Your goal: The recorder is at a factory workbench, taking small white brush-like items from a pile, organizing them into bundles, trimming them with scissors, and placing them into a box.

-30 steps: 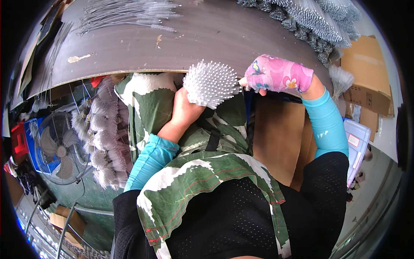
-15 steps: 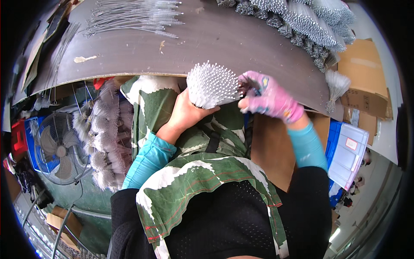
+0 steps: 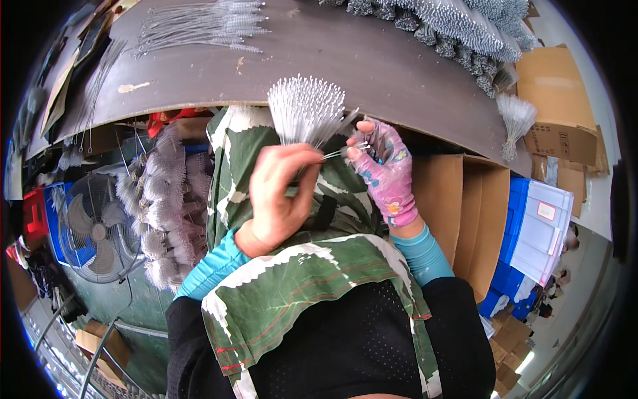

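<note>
A bundle of thin wire brushes with white bristles and pale tips fans out at the table's front edge, above my lap. My bare left hand is closed around its lower end, slightly blurred, hiding the stems. My right hand, in a pink flowered glove with bare fingertips, is beside the bundle's right side, its thumb and fingers curled. Between the two hands runs a thin pale wire, pinched at the right fingertips. Whatever else lies in the right palm is too small to make out.
Loose wire brushes lie at the table's far left. Tied brush bundles are heaped at the far right, with one bundle by the edge. A fan and hanging brush bundles stand left; an open carton and bins stand right.
My right hand has come down and left, turning palm inward, and now pinches a wire. My left hand has rolled over the bundle's stems; the bundle has moved slightly left and up.
</note>
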`<action>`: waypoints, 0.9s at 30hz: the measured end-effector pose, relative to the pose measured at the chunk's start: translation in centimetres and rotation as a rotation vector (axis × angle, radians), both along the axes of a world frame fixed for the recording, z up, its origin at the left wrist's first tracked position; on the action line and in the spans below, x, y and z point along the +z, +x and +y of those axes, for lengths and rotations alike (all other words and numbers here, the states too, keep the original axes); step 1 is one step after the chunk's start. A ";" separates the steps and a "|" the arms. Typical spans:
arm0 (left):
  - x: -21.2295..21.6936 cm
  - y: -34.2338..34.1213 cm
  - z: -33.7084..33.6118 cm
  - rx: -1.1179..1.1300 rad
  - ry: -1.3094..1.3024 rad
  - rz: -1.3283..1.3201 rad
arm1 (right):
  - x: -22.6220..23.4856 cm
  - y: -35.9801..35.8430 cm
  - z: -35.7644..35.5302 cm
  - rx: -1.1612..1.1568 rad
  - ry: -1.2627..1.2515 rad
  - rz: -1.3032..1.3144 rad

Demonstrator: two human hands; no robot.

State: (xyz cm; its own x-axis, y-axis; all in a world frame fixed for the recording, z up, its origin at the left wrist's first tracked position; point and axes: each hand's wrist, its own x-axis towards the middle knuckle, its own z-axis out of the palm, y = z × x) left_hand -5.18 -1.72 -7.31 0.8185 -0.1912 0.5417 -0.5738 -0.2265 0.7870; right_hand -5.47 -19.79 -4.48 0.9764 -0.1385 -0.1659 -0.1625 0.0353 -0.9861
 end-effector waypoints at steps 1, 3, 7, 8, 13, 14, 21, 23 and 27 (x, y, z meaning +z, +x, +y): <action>0.9 -0.3 -1.2 -0.067 -0.096 0.212 | 0.0 -0.1 -0.2 0.022 0.021 -0.022; 1.1 -0.6 -2.7 -0.182 -0.252 0.622 | 0.3 -0.6 -0.5 0.041 0.017 -0.036; -0.9 1.0 -4.0 -0.338 -0.231 0.710 | 1.3 -0.7 -1.6 0.177 -0.014 0.018; -1.0 1.3 -3.9 -0.340 -0.232 0.712 | 1.9 -0.6 -2.2 0.175 -0.015 0.020; -0.8 1.0 -4.4 -0.328 -0.049 0.597 | 5.0 0.8 -6.4 0.504 -0.400 0.087; -0.6 0.9 -4.5 -0.348 -0.024 0.639 | 5.1 1.0 -7.1 0.579 -0.466 0.024; -0.5 0.7 -4.7 -0.327 0.000 0.684 | 7.9 2.2 -6.8 0.853 -0.825 0.111; -0.5 0.7 -4.7 -0.324 0.006 0.670 | 7.8 2.4 -6.8 0.869 -0.842 0.117; -0.6 0.6 -4.8 -0.317 0.004 0.634 | 8.0 2.8 -6.7 0.950 -0.893 0.069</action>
